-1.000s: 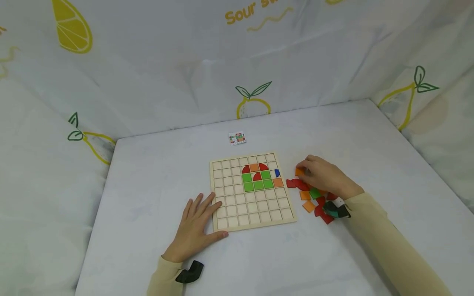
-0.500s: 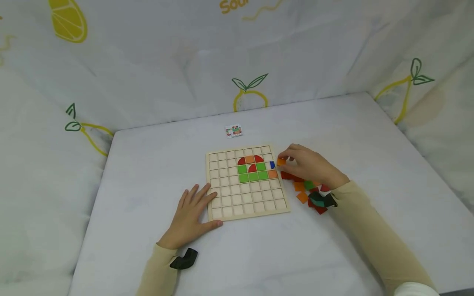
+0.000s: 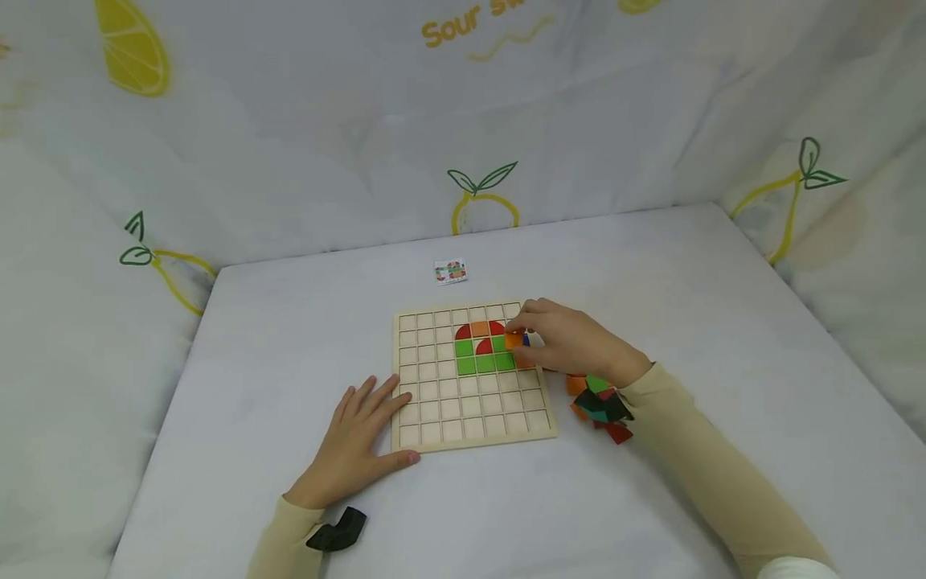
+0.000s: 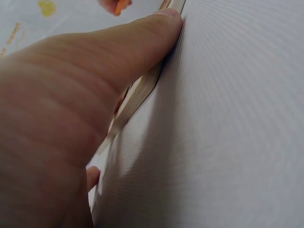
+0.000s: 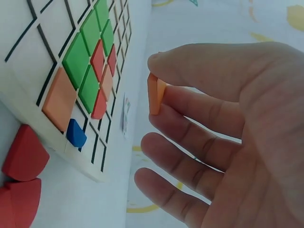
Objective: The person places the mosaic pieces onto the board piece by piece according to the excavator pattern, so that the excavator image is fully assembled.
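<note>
Between thumb and fingers my right hand (image 3: 571, 339) pinches an orange square tile (image 5: 154, 95), held above the right side of a wooden grid board (image 3: 470, 410). Under and beside that hand lie set tiles: green squares (image 3: 485, 363), red quarter circles (image 5: 97, 59), orange squares (image 5: 60, 100) and a small blue half-round tile (image 5: 76, 133). My left hand (image 3: 354, 442) lies spread at the board's lower left corner, fingertips on its left edge and the thumb (image 4: 156, 33) against the near edge.
A heap of loose tiles (image 3: 618, 433), red, orange and green, lies right of the board, partly hidden by the right wrist and its dark band. Behind the board sits a small printed pattern card (image 3: 451, 272). A lemon-print cloth (image 3: 304, 161) stands up behind the table.
The right hand has lifted the orange tile from the heap and carried it left, over the board's right side. The left hand keeps its place at the board's corner.
</note>
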Demonstrator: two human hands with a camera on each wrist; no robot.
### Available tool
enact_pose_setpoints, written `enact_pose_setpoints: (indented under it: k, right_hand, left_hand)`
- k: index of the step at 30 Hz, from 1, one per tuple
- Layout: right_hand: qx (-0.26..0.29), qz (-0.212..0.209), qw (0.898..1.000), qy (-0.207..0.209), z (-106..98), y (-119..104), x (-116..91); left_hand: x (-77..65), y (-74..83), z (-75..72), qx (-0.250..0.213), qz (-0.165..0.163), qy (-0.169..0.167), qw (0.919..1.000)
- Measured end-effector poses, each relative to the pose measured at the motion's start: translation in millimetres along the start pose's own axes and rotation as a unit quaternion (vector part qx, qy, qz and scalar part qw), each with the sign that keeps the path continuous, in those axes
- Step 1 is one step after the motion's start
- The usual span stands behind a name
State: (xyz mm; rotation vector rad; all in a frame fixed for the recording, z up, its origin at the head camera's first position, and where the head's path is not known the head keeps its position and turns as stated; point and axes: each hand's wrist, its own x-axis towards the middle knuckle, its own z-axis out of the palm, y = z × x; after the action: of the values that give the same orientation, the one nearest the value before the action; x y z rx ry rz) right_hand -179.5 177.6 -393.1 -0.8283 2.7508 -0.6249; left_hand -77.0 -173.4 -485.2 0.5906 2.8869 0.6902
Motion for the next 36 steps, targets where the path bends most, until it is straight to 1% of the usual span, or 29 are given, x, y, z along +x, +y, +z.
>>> enact_pose_setpoints:
  k: [3,6,10,17,19,24,27,30,33,36]
  right_hand:
    - [0.002,-0.001,1.000,-0.003,0,-1,0]
    - [0.001,0.010,1.000,-0.006,0,1,-2]
    - [-0.010,0.015,1.000,-0.001,6,0,-2]
    - [-0.047,-0.003,0.999,-0.002,13,5,-3]
    - [-0.049,-0.005,0.999,0.001,14,6,-4]
    - [-0.047,0.001,0.999,0.003,13,8,-4]
    - [-0.041,-0.002,0.999,0.003,14,8,-3]
    - [-0.040,-0.009,0.999,0.008,12,11,-7]
    - [-0.039,-0.015,0.999,0.014,11,13,-8]
    - [-0.038,-0.013,0.999,0.019,9,14,-8]
  left_hand:
    - [-0.9,0.2,0.7,-0.004,-0.001,0.005,1.0000]
    - [1.4,1.5,0.9,-0.007,0.002,0.007,0.9999]
    - [-1.3,-0.9,-3.4,-0.003,0.004,0.006,1.0000]
    - [-3.1,-0.6,-0.3,-0.021,-0.002,0.021,0.9996]
    - [-2.4,-0.3,0.8,-0.017,0.001,0.029,0.9994]
    - [1.2,0.4,-0.4,-0.021,0.025,0.049,0.9983]
    - [0.7,1.2,-0.4,-0.044,0.022,0.048,0.9977]
    - [5.5,5.5,2.9,-0.057,0.016,0.036,0.9976]
    - [9.2,10.4,5.1,-0.046,0.016,0.030,0.9984]
    - [12.7,14.2,3.3,-0.026,0.030,0.037,0.9985]
